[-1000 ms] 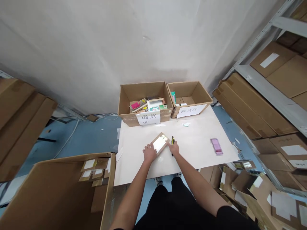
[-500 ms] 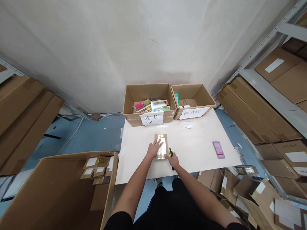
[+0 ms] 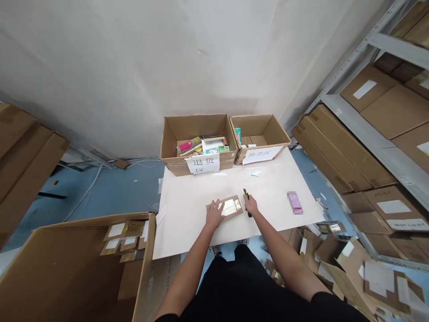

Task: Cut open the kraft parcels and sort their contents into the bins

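Observation:
A small flat cardboard box (image 3: 238, 212) with a white label and shiny tape lies slantwise on the white table (image 3: 187, 223). My left hand (image 3: 213, 215) holds its left end, fingers over the top and covering that end. To the right of the box, my right hand (image 3: 250, 204) is closed around a black and yellow utility knife (image 3: 246, 193), its front end pointing away from me. The knife is apart from the box, and I cannot tell whether its blade is out.
Two open cartons with paper signs stand at the table's back: a left carton (image 3: 174, 165) of books and packets, and a right carton (image 3: 281, 138). A blurred purple item (image 3: 295, 203) lies at right. A large carton (image 3: 152, 232) stands left; cardboard pieces (image 3: 345, 268) pile up right, near shelves (image 3: 355, 116).
The box has turned from pointing away from me to lying crosswise, with my left hand now at its left end. My right hand and the knife have moved away from the box.

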`<state>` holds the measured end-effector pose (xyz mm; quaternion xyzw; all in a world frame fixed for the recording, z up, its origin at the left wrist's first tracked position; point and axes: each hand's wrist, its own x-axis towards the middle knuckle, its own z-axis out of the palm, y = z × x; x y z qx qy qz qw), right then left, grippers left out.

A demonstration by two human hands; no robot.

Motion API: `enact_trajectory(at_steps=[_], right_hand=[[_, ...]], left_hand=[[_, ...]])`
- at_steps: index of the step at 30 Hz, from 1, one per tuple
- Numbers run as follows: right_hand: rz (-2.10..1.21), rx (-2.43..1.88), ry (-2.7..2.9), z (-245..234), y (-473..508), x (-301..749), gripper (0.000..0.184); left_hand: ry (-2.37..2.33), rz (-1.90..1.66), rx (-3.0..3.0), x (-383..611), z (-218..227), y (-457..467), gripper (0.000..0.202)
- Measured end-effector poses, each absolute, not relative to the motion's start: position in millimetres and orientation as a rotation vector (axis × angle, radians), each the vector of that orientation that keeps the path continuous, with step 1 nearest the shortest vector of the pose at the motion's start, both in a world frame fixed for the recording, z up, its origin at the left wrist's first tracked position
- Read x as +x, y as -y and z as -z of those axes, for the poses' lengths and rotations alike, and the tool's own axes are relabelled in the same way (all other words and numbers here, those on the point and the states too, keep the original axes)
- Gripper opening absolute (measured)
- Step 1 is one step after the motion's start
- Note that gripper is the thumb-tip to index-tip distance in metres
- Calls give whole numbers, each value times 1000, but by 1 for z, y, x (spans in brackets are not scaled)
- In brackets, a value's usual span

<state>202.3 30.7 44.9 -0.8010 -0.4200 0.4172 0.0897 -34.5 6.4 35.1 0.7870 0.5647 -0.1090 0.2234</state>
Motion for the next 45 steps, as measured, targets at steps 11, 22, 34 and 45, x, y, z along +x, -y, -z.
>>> enact_trajectory(at_steps=[11, 22, 34, 45], right_hand=[[-1321, -2334, 1505, -36, 2, 207, 37], [-1563, -2096, 1461, -21, -4, 231, 45], [-1597, -2046, 1661, -34, 14, 247, 44], [-1275, -2197, 1061, 13, 62, 207, 52]], left_hand=[[-1516, 198, 2187, -39, -10, 2, 89], [-1518, 127, 2190, -41, 0, 5, 88], [-1485, 178, 2178, -43, 0, 3, 88], [-1548, 92, 2158, -46, -16, -4, 71]])
